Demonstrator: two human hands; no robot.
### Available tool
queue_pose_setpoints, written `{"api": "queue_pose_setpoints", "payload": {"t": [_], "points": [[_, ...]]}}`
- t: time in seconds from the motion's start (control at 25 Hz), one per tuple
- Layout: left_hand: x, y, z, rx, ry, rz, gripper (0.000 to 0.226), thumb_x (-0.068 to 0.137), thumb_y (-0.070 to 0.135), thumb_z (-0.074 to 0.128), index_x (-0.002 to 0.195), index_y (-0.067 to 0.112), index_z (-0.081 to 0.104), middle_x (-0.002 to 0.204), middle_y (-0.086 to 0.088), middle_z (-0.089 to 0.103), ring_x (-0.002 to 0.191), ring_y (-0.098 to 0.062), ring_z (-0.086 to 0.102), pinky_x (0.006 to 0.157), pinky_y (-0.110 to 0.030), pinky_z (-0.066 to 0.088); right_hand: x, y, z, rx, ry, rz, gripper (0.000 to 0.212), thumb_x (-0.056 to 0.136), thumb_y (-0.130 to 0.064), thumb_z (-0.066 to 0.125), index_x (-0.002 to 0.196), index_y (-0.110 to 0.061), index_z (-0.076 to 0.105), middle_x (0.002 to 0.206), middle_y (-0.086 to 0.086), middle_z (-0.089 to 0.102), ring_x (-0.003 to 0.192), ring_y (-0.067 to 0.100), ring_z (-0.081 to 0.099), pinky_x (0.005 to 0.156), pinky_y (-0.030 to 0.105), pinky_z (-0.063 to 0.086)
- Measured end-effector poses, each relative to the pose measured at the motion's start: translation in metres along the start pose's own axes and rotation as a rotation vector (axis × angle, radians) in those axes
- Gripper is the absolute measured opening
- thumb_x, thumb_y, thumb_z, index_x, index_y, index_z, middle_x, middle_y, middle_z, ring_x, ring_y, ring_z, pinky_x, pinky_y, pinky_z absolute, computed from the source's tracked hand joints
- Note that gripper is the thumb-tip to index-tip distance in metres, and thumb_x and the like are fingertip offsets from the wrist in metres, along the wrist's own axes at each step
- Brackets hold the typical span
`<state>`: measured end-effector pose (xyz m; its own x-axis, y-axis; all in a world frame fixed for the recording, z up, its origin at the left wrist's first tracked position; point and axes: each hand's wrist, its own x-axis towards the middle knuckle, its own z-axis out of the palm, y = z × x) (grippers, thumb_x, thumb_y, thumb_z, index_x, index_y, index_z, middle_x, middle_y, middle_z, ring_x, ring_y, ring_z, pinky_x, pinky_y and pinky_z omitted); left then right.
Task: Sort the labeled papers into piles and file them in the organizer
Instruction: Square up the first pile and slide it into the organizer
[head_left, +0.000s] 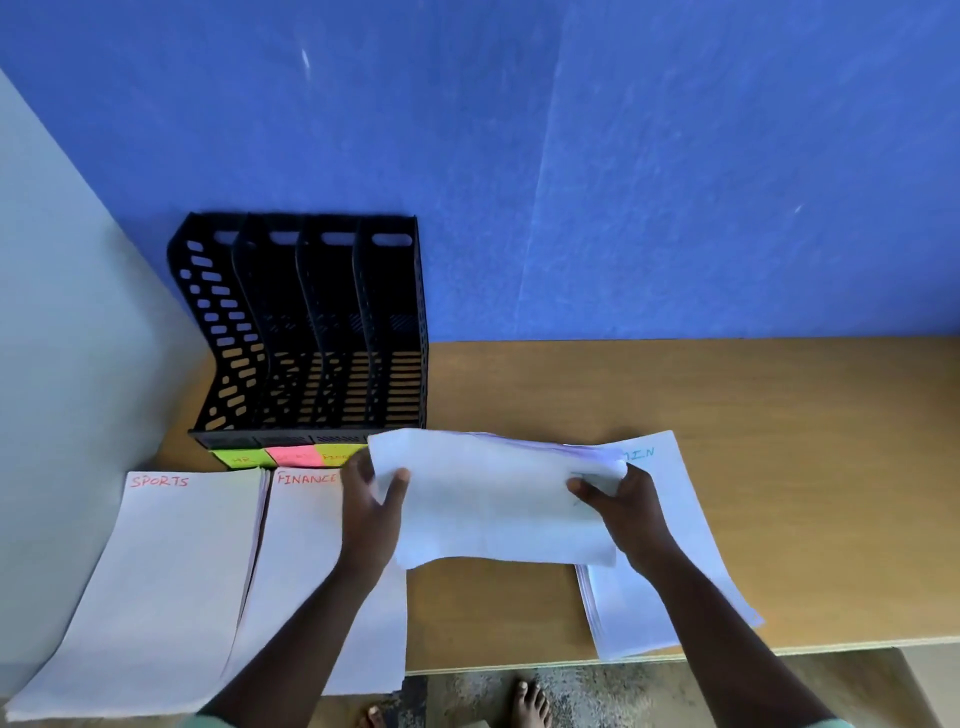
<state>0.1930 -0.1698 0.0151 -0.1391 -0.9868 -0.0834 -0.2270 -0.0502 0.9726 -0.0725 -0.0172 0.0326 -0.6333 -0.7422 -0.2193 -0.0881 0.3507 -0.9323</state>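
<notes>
Both hands hold a sheaf of white papers (493, 504) above the wooden table (727, 415); its label is hidden. My left hand (371, 512) grips its left edge, thumb on top. My right hand (621, 506) grips its right edge. On the table lie three piles: one headed SPORTS (166, 571) at the left, one headed FINANCE (301, 561) beside it, and one at the right (675, 545) whose blue heading is partly covered. A black organizer (306, 332) with several upright slots stands at the back left, with coloured sticky labels (291, 456) on its front.
A blue wall (623, 156) rises behind the table and a pale wall closes the left side. The table's front edge (519, 665) runs near the bottom; the right pile overhangs it. Bare feet and a patterned floor show below.
</notes>
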Motion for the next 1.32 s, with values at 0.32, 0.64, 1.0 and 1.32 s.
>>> {"api": "queue_pose_setpoints", "payload": {"t": [0.32,0.64,1.0,1.32], "points": [[-0.054,-0.015,0.023,0.085,0.054,0.385,0.023,0.102,0.013,0.036,0.122,0.022,0.037,0.114,-0.002,0.059,0.108,-0.005,0.060,0.087,-0.023,0.049,-0.050,0.020,0.062,-0.090,0.194,-0.347,0.064,0.080,0.010,0.052,0.121,-0.036,0.066,0.116,-0.021,0.071,0.108,-0.001,0.067,0.085,0.007,0.047],[-0.037,-0.043,0.031,0.274,0.005,0.155,0.029,0.100,0.003,0.041,0.113,0.029,0.038,0.083,0.010,0.057,0.073,-0.017,0.061,0.057,-0.010,0.040,-0.034,0.045,0.067,-0.128,0.272,-0.139,0.053,0.092,0.003,0.059,0.102,-0.049,0.062,0.095,-0.022,0.072,0.091,-0.001,0.066,0.074,0.025,0.049],[-0.019,-0.035,0.024,0.054,0.044,-0.174,0.042,0.098,0.000,0.038,0.136,0.014,0.048,0.129,-0.007,0.060,0.122,-0.028,0.053,0.108,-0.048,0.042,-0.013,0.042,0.063,0.541,0.109,0.389,0.075,0.076,-0.018,0.089,0.140,-0.004,0.053,0.129,0.013,0.068,0.118,0.029,0.065,0.099,0.044,0.054],[-0.029,-0.030,0.014,-0.020,0.152,-0.096,0.043,0.092,0.002,0.062,0.129,0.007,0.040,0.126,-0.009,0.051,0.119,-0.033,0.054,0.098,-0.044,0.047,-0.004,0.008,0.068,0.584,0.025,0.143,0.019,0.092,0.005,0.065,0.110,0.006,0.070,0.112,0.025,0.074,0.100,0.038,0.070,0.087,0.050,0.054]]}}
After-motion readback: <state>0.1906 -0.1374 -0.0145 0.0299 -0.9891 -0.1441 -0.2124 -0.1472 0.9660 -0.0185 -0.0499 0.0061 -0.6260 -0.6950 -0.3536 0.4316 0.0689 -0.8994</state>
